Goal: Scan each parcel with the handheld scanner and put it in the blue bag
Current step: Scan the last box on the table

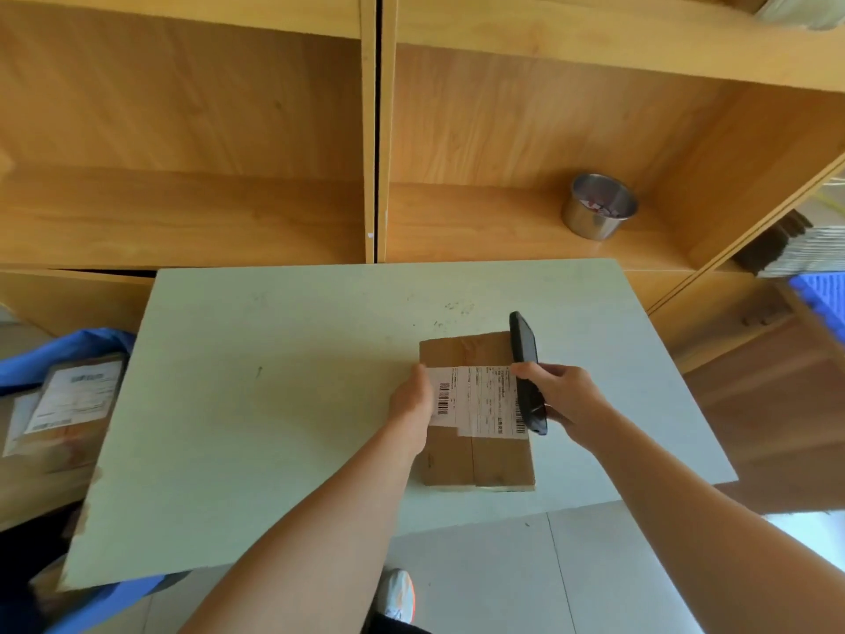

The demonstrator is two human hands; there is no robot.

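One brown parcel (pixel 475 414) lay flat on the table (pixel 274 382), toward its right half and close to the near edge. My left hand (pixel 411 400) pressed against the parcel's left side at the white label (pixel 475 400), which carried two barcodes. My right hand (pixel 564 395) gripped one black scanner (pixel 526 372), held along the parcel's right edge. Off the table's left edge, the blue bag (pixel 64 350) held one more labelled parcel (pixel 64 404). One steel cup (pixel 596 205) stood on the wooden shelf (pixel 457 221) behind.
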